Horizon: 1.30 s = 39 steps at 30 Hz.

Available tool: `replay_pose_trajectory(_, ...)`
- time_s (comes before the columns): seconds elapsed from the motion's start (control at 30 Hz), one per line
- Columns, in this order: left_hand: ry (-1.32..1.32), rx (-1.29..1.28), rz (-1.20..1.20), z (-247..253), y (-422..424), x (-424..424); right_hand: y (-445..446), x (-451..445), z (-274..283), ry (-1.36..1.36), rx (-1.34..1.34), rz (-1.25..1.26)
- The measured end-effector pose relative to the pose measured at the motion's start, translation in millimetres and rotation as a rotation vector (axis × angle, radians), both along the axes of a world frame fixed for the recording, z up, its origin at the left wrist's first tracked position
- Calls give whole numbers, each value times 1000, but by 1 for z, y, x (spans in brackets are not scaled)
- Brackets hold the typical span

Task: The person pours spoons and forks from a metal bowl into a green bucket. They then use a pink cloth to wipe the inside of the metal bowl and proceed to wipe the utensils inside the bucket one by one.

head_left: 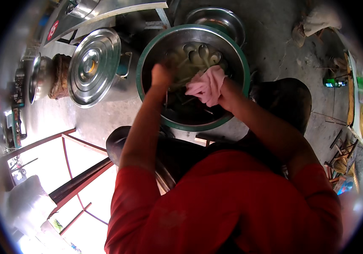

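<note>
Before me stands a wide round metal basin (193,127) with a green rim, holding cloudy water. Several metal ladles or large spoons (203,52) lie in the water, their bowls towards the far side. My right hand (226,99) grips a crumpled pink cloth (207,85) over the right part of the basin. Inside the left part, my left hand (163,75) reaches down towards the utensils. Its fingers are dark and blurred, so I cannot make out whether they hold anything.
Behind the basin sits another metal bowl (235,23) on the concrete floor (273,60). To the left are a large round metal lid (81,82), a metal-topped table (111,10) and a metal pot (43,77) beside a brown block (61,76). A green bottle (335,83) lies at far right.
</note>
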<state>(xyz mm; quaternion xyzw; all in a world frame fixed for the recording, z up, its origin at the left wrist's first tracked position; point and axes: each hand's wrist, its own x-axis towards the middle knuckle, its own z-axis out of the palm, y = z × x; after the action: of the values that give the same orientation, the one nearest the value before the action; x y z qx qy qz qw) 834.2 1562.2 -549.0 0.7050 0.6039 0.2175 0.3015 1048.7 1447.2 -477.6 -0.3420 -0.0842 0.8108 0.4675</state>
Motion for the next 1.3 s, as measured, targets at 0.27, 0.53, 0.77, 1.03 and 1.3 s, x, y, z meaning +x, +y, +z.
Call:
replay_pose_trajectory(0.27,234,-43,18,22,-15,26,13,0,9,-47,-23,-239)
replay_pose_trajectory(0.53,76,177,21,35,-14,6,20,-15,-16,-280,-3,27)
replay_pose_trajectory(0.77,206,34,-258,-2,-9,41,26,6,-93,-257,267,51)
replay_pose_trajectory(1.03,145,158,-109,48,-20,46,-2,-8,67,-255,-87,-243)
replay_pose_trajectory(1.3,-442,193,88,94,-24,22,-11,-11,24,-106,-116,26)
